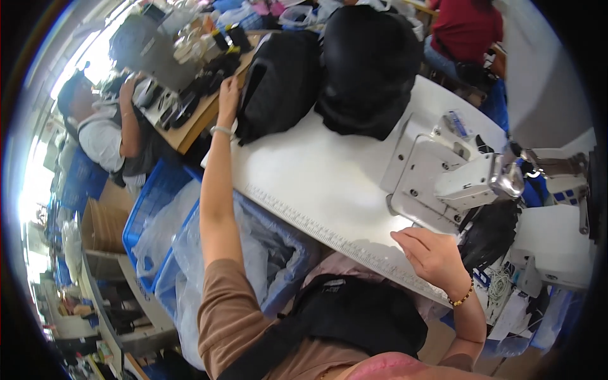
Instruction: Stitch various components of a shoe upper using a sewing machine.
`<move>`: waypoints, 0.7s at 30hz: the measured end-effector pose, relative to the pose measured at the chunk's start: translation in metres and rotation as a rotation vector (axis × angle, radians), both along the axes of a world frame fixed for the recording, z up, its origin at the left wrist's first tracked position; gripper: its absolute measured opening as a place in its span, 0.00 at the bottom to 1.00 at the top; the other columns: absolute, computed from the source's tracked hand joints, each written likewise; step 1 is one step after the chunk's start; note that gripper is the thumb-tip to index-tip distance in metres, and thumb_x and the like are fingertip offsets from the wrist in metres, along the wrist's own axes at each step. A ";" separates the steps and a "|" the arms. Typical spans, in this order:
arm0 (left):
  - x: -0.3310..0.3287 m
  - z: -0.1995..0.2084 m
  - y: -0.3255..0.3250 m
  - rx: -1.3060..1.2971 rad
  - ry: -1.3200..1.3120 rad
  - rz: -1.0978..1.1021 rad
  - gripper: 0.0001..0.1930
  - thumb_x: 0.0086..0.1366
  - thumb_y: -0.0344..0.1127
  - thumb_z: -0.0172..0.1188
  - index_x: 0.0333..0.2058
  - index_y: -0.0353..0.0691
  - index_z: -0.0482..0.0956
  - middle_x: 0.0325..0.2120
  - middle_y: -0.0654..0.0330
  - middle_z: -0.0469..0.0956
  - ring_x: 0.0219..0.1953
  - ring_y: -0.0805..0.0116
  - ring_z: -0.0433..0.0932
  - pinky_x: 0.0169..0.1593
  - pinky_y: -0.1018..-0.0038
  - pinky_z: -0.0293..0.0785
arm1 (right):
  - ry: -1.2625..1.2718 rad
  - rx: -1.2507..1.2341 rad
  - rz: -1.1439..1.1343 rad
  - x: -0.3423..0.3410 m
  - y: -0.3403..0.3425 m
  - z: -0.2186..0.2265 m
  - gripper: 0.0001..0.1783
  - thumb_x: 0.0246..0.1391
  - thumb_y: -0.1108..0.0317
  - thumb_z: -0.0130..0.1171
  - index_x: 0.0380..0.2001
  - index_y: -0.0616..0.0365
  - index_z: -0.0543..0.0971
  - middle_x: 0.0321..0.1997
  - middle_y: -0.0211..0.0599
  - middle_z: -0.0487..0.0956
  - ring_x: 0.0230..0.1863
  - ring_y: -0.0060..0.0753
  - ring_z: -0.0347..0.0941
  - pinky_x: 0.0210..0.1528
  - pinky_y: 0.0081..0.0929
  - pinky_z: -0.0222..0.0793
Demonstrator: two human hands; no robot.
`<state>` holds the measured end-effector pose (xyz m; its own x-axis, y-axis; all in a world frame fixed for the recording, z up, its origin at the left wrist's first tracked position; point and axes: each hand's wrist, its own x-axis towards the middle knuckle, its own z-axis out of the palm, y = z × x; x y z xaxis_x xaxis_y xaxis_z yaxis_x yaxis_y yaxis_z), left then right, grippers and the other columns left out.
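My left hand [228, 100] reaches far across the white sewing table [304, 171], its fingers closed at the left edge of a black fabric bag [282, 82]. Beside that bag, to the right, lies a second rounded black piece [370, 69] that looks like a bag or padded panel. My right hand [434, 256] hovers over or rests on the table's near edge, by the metal plate of a sewing machine [472, 183]. Its fingers are drawn together with nothing visible in them. Some black material [491, 234] sits under the machine's arm.
Blue crates [149, 209] lined with clear plastic bags stand left of the table. A ruler strip [316, 231] runs along its near edge. Beyond, a co-worker [95, 130] sits at a wooden bench [190, 130] with another machine. A person in red [465, 31] sits far right.
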<state>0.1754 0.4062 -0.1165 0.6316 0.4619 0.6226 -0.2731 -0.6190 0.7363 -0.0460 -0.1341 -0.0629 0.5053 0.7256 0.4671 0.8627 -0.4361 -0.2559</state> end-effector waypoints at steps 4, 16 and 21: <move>-0.011 0.069 -0.097 0.091 -0.157 0.110 0.17 0.66 0.42 0.53 0.44 0.33 0.75 0.34 0.53 0.79 0.36 0.65 0.79 0.44 0.71 0.72 | 0.046 0.003 -0.099 0.008 -0.006 -0.002 0.15 0.44 0.76 0.61 0.39 0.55 0.80 0.34 0.33 0.78 0.28 0.32 0.76 0.25 0.26 0.72; -0.048 0.150 -0.245 1.091 -0.641 -0.186 0.19 0.55 0.37 0.65 0.47 0.47 0.77 0.47 0.64 0.73 0.51 0.64 0.70 0.54 0.70 0.67 | -0.002 0.162 -0.050 0.003 -0.020 -0.001 0.17 0.41 0.76 0.61 0.39 0.55 0.79 0.29 0.30 0.77 0.24 0.29 0.74 0.23 0.24 0.70; -0.053 0.166 -0.260 1.025 -0.562 -0.197 0.09 0.54 0.34 0.65 0.33 0.42 0.75 0.38 0.63 0.76 0.42 0.61 0.76 0.45 0.70 0.72 | -0.020 0.172 -0.053 0.004 -0.025 0.002 0.18 0.41 0.76 0.61 0.40 0.55 0.79 0.28 0.30 0.77 0.24 0.29 0.74 0.23 0.23 0.70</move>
<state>0.1228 0.1461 0.0492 0.1556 -0.4885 0.8586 -0.5567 -0.7614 -0.3323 -0.0419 -0.1595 -0.0613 0.5299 0.6070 0.5922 0.8455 -0.4323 -0.3134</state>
